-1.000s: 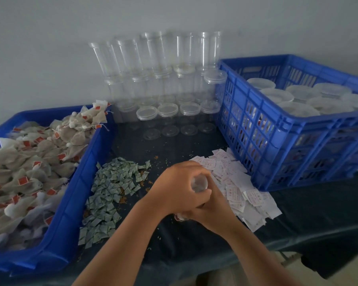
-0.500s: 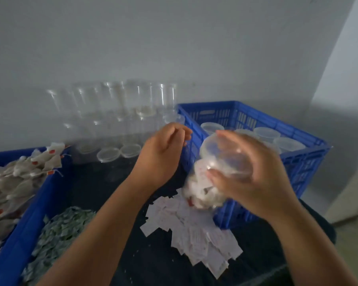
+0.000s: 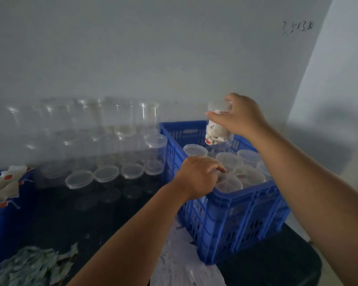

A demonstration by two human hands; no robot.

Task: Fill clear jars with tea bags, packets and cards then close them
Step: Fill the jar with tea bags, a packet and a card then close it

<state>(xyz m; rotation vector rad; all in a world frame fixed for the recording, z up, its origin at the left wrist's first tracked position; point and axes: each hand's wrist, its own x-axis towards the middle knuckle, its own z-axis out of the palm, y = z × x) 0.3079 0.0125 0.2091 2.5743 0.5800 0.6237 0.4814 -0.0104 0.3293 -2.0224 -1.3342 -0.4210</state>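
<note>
My right hand point(image 3: 240, 116) grips a closed clear jar point(image 3: 217, 129) stuffed with white and red tea bags, tilted in the air over the far side of the blue crate point(image 3: 236, 213). Several lidded jars point(image 3: 249, 157) stand inside the crate. My left hand point(image 3: 196, 176) hangs over the crate's near left corner, its loosely bent fingertips touching the lid of one crate jar point(image 3: 230, 183). White cards point(image 3: 180, 263) lie on the dark table in front of the crate. A heap of green packets point(image 3: 29, 265) is at the lower left.
Empty clear jars point(image 3: 124, 124) are stacked against the wall, with loose lids point(image 3: 79, 179) in a row before them. A blue tray of tea bags point(image 3: 3, 182) sits at the far left. The table's right edge drops off beside the crate.
My right hand carried the filled jar up and back over the crate. My left hand let go of it and moved onto a jar in the crate. The view swung right.
</note>
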